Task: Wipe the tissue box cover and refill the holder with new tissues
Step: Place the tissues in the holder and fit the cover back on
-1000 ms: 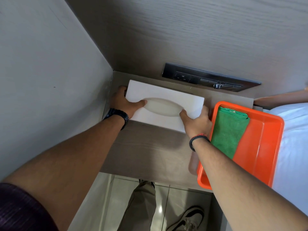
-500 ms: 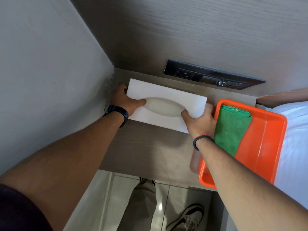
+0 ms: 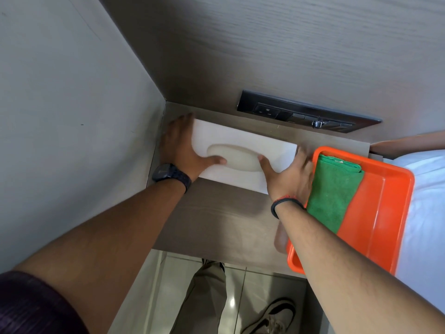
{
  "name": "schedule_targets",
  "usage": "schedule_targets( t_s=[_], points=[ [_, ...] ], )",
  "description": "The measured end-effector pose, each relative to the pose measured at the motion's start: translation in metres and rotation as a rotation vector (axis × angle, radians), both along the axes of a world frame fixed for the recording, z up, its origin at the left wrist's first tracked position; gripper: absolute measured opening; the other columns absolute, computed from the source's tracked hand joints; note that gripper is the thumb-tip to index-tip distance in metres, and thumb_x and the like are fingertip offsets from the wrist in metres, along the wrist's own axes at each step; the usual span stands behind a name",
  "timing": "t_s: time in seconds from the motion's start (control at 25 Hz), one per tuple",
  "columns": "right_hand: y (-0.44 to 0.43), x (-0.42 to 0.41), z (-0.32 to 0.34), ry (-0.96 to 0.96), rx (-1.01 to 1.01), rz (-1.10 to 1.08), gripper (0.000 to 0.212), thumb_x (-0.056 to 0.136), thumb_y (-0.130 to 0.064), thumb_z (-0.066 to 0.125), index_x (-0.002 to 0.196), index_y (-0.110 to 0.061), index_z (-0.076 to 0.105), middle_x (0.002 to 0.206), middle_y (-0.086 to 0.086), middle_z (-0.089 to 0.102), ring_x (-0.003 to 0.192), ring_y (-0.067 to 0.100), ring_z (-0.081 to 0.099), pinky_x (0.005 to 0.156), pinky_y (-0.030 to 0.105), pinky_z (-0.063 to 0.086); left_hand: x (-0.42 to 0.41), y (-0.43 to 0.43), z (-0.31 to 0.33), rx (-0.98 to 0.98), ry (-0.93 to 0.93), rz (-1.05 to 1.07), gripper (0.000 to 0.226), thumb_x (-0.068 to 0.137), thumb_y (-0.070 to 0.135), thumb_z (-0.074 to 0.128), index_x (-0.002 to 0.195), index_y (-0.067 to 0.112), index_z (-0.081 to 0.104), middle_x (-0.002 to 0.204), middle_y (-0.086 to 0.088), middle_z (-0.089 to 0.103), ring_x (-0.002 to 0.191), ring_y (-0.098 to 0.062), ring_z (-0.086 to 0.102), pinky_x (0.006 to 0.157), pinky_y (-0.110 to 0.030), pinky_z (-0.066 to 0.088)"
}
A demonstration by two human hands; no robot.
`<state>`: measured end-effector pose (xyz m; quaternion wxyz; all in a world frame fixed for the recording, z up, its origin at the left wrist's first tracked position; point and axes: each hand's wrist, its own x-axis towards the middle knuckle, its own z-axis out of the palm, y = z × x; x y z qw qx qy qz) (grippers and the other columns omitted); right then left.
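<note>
A white tissue box cover [image 3: 243, 141] with an oval slot lies on the wooden bedside shelf [image 3: 216, 220], in the corner by the wall. My left hand [image 3: 180, 148] grips its left end, thumb at the slot's left edge. My right hand [image 3: 289, 177] grips its right end, thumb at the slot's right edge. No tissue shows in the slot. A folded green cloth [image 3: 334, 189] lies in the orange tray [image 3: 385, 213] just right of my right hand.
A dark socket panel [image 3: 305, 112] is set in the wooden back wall above the box. The grey side wall stands close on the left. A white bed [image 3: 428, 213] lies on the right. My leg and shoe show below the shelf's front edge.
Both hands have stayed on the cover's ends. Their fingers have spread a little and look blurred, and the cover has barely shifted.
</note>
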<state>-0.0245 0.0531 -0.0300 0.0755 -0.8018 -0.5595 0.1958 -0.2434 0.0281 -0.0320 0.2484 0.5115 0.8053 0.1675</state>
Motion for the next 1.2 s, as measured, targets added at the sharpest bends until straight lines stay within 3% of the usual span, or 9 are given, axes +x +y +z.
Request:
schedule_targets(
  t_s=[0.12, 0.2, 0.36, 0.44, 0.56, 0.64, 0.88, 1.08, 1.2],
  points=[
    [0.002, -0.014, 0.008, -0.033, 0.240, 0.390, 0.040, 0.083, -0.040, 0.066, 0.114, -0.014, 0.066, 0.101, 0.017, 0.059, 0.093, 0.038, 0.054, 0.074, 0.043, 0.048, 0.002, 0.000, -0.003, -0.088, 0.193, -0.413, 0.130, 0.045, 0.080, 0.067, 0.148, 0.020, 0.015, 0.156, -0.012, 0.019, 0.141, -0.031, 0.013, 0.111, -0.051, 0.011],
    [0.010, -0.029, 0.010, 0.042, 0.068, 0.594, 0.021, 0.088, -0.024, 0.059, 0.103, -0.015, 0.071, 0.099, 0.014, 0.061, 0.092, 0.038, 0.059, 0.067, 0.038, 0.049, 0.003, -0.003, -0.010, -0.123, 0.192, -0.466, 0.125, 0.050, 0.078, 0.067, 0.149, 0.021, 0.014, 0.158, -0.011, 0.010, 0.143, -0.029, 0.004, 0.111, -0.050, 0.004],
    [0.029, -0.052, 0.005, -0.135, -0.284, 0.830, 0.024, 0.094, -0.027, 0.055, 0.111, -0.018, 0.069, 0.112, 0.012, 0.068, 0.100, 0.035, 0.063, 0.076, 0.035, 0.046, 0.003, -0.003, -0.014, -0.132, 0.193, -0.452, 0.125, 0.051, 0.076, 0.068, 0.149, 0.024, 0.011, 0.159, -0.009, 0.005, 0.143, -0.027, -0.002, 0.112, -0.051, 0.003],
    [0.034, -0.058, 0.004, -0.230, -0.280, 0.878, 0.026, 0.093, -0.030, 0.057, 0.114, -0.017, 0.067, 0.111, 0.014, 0.069, 0.100, 0.035, 0.064, 0.078, 0.035, 0.048, 0.005, -0.003, -0.013, -0.138, 0.196, -0.448, 0.125, 0.051, 0.076, 0.068, 0.149, 0.024, 0.010, 0.159, -0.008, 0.004, 0.143, -0.026, -0.003, 0.112, -0.050, 0.003],
    [0.031, -0.062, 0.000, -0.340, -0.234, 0.970, 0.019, 0.091, -0.016, 0.057, 0.107, -0.015, 0.068, 0.102, 0.013, 0.070, 0.092, 0.035, 0.066, 0.069, 0.032, 0.046, 0.005, -0.004, -0.014, -0.140, 0.188, -0.446, 0.124, 0.052, 0.076, 0.068, 0.149, 0.025, 0.010, 0.159, -0.007, 0.002, 0.143, -0.024, -0.005, 0.112, -0.049, 0.001],
    [0.030, -0.062, 0.000, -0.336, -0.230, 0.987, 0.019, 0.090, -0.010, 0.053, 0.100, -0.015, 0.069, 0.097, 0.012, 0.070, 0.087, 0.035, 0.066, 0.065, 0.031, 0.042, 0.005, -0.004, -0.014, -0.146, 0.186, -0.451, 0.123, 0.053, 0.075, 0.068, 0.149, 0.025, 0.009, 0.159, -0.007, 0.002, 0.143, -0.024, -0.005, 0.112, -0.049, 0.001],
    [0.026, -0.046, 0.009, -0.132, -0.117, 0.847, 0.021, 0.088, -0.025, 0.051, 0.087, -0.020, 0.071, 0.086, 0.008, 0.072, 0.077, 0.034, 0.063, 0.060, 0.030, 0.036, 0.007, -0.003, -0.013, -0.151, 0.215, -0.455, 0.122, 0.054, 0.075, 0.068, 0.149, 0.026, 0.009, 0.159, -0.007, 0.003, 0.143, -0.026, -0.003, 0.112, -0.050, 0.004],
    [0.022, -0.039, 0.018, -0.002, -0.111, 0.732, 0.025, 0.086, -0.034, 0.055, 0.105, -0.027, 0.067, 0.090, 0.004, 0.074, 0.085, 0.034, 0.065, 0.068, 0.032, 0.044, 0.010, -0.002, -0.011, -0.173, 0.246, -0.467, 0.122, 0.055, 0.075, 0.068, 0.149, 0.025, 0.008, 0.159, -0.009, 0.003, 0.143, -0.029, -0.001, 0.112, -0.051, 0.002],
    [0.025, -0.038, 0.046, 0.106, 0.013, 0.610, 0.028, 0.082, -0.036, 0.059, 0.108, -0.028, 0.067, 0.078, -0.001, 0.072, 0.083, 0.033, 0.066, 0.069, 0.033, 0.048, 0.013, -0.002, 0.002, -0.176, 0.289, -0.444, 0.120, 0.056, 0.074, 0.067, 0.149, 0.023, 0.010, 0.158, -0.010, 0.008, 0.142, -0.031, 0.001, 0.113, -0.049, 0.001]
  ],
)
